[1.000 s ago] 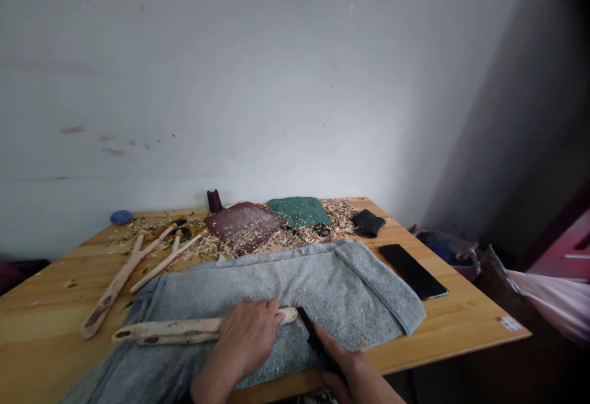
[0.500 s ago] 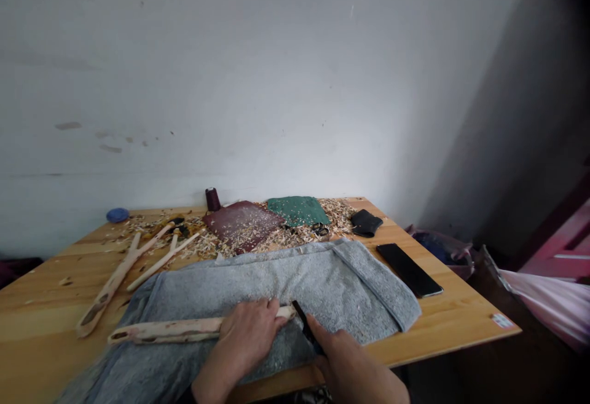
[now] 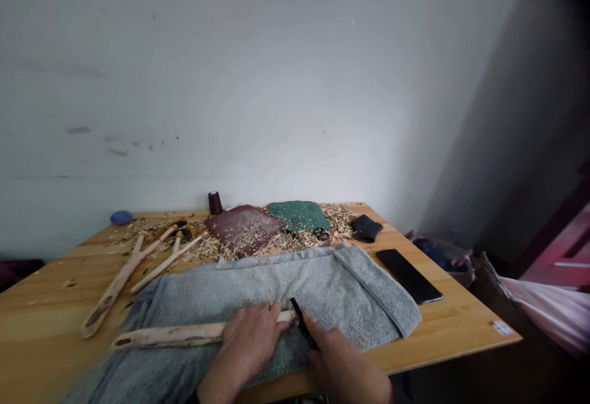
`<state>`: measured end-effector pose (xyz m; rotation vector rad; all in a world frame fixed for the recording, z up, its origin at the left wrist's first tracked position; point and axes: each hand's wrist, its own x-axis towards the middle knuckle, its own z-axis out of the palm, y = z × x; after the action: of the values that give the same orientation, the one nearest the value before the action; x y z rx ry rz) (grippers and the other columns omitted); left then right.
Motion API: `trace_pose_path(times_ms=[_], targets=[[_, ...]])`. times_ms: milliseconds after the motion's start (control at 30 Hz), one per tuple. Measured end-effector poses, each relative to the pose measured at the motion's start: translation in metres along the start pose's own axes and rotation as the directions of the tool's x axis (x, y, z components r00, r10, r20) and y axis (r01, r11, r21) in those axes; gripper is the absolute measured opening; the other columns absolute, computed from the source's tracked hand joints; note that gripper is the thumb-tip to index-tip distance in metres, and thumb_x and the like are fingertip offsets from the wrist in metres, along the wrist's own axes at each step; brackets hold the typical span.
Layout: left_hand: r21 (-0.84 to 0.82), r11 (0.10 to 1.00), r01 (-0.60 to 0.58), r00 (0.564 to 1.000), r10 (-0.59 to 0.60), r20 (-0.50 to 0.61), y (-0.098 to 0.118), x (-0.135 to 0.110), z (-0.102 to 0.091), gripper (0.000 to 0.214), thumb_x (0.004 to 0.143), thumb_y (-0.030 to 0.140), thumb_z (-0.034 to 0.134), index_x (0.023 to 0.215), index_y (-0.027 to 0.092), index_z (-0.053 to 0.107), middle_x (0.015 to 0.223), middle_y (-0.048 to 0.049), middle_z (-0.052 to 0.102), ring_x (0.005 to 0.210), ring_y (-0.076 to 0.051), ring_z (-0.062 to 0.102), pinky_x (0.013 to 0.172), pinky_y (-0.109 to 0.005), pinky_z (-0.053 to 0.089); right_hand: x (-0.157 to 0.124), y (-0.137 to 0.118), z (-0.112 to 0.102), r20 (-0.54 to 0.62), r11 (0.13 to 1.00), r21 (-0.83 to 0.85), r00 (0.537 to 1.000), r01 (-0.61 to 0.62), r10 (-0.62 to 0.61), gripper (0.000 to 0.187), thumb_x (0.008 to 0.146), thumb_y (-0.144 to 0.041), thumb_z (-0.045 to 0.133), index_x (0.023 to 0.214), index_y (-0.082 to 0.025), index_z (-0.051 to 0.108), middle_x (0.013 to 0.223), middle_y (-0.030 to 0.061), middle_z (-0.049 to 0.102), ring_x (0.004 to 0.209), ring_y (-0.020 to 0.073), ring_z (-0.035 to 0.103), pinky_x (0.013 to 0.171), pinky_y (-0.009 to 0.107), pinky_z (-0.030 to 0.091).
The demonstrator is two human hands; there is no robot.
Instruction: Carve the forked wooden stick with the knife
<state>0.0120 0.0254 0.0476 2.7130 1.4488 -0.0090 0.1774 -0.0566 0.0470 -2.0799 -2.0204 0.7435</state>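
A peeled wooden stick (image 3: pixel 179 334) lies across a grey towel (image 3: pixel 258 281) near the front of the table. My left hand (image 3: pixel 253 336) is wrapped over it close to its right end and presses it down. In my right hand (image 3: pixel 338 355) is a knife (image 3: pixel 300 319) with a dark blade, its handle mostly covered by my fingers. The blade points up and away and stands right at the stick's tip; whether it touches the wood, I cannot tell.
Left of the towel lie a forked stick (image 3: pixel 115 284) and a smaller forked one (image 3: pixel 166 262). Wood shavings (image 3: pixel 341 216) surround a maroon cloth (image 3: pixel 244 222), green cloth (image 3: pixel 299 214) and thread spool (image 3: pixel 214 203). A black phone (image 3: pixel 409 275) lies near the right edge, before a black pouch (image 3: pixel 366 227).
The knife and my right hand have shifted slightly left at the stick's end. My left hand keeps its hold. The whole view has moved a little.
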Motion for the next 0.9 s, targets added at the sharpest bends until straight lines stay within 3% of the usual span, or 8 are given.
trace_pose_path(times_ms=[167, 300, 533, 700, 900], targets=[[-0.017, 1.0, -0.009, 1.0, 0.009, 0.01, 0.001, 0.0, -0.001, 0.029, 0.093, 0.036, 0.042, 0.098, 0.019, 0.064, 0.092, -0.012, 0.072, 0.089, -0.027, 0.068, 0.078, -0.038, 0.047, -0.009, 0.011, 0.002, 0.056, 0.999, 0.051, 0.998, -0.016, 0.013, 0.073, 0.079, -0.012, 0.049, 0.149, -0.016, 0.03, 0.105, 0.0199, 0.07, 0.101, 0.0298, 0.067, 0.085, 0.037, 0.05], [-0.034, 0.999, -0.015, 0.998, 0.017, 0.061, 0.002, 0.001, -0.01, 0.029, 0.093, 0.035, 0.041, 0.098, 0.019, 0.065, 0.093, -0.0122, 0.072, 0.09, -0.027, 0.068, 0.079, -0.037, 0.047, -0.012, 0.005, -0.006, 0.096, 0.998, -0.046, 0.994, -0.043, 0.047, 0.071, 0.081, -0.008, 0.046, 0.15, -0.015, 0.029, 0.11, 0.0204, 0.068, 0.103, 0.0296, 0.065, 0.087, 0.039, 0.05], [-0.019, 0.998, -0.056, 0.998, 0.056, 0.029, 0.001, -0.001, -0.008, 0.028, 0.094, 0.034, 0.04, 0.096, 0.02, 0.065, 0.093, -0.0092, 0.073, 0.09, -0.027, 0.068, 0.078, -0.037, 0.047, 0.002, -0.014, -0.004, -0.02, 0.978, -0.204, 0.999, 0.042, -0.047, 0.066, 0.081, 0.0, 0.039, 0.147, -0.006, 0.034, 0.111, 0.0206, 0.067, 0.1, 0.0279, 0.066, 0.085, 0.036, 0.051], [-0.037, 0.999, -0.028, 0.999, 0.029, 0.038, -0.002, -0.002, -0.004, 0.03, 0.093, 0.04, 0.04, 0.101, 0.021, 0.062, 0.096, -0.0098, 0.072, 0.091, -0.028, 0.067, 0.08, -0.039, 0.046, 0.01, -0.006, 0.006, -0.02, 0.998, -0.06, 1.0, 0.013, -0.014, 0.065, 0.083, -0.006, 0.042, 0.147, -0.01, 0.034, 0.115, 0.0186, 0.067, 0.106, 0.0268, 0.064, 0.093, 0.036, 0.048], [-0.038, 0.999, -0.024, 0.999, 0.026, 0.038, -0.004, 0.002, -0.008, 0.028, 0.087, 0.037, 0.046, 0.105, 0.02, 0.061, 0.105, -0.0101, 0.069, 0.101, -0.029, 0.062, 0.085, -0.04, 0.045, -0.004, 0.017, 0.01, 0.006, 0.985, 0.17, 1.0, 0.007, -0.008, 0.068, 0.082, -0.014, 0.046, 0.149, -0.013, 0.032, 0.133, 0.0179, 0.057, 0.124, 0.0259, 0.053, 0.104, 0.036, 0.039]])
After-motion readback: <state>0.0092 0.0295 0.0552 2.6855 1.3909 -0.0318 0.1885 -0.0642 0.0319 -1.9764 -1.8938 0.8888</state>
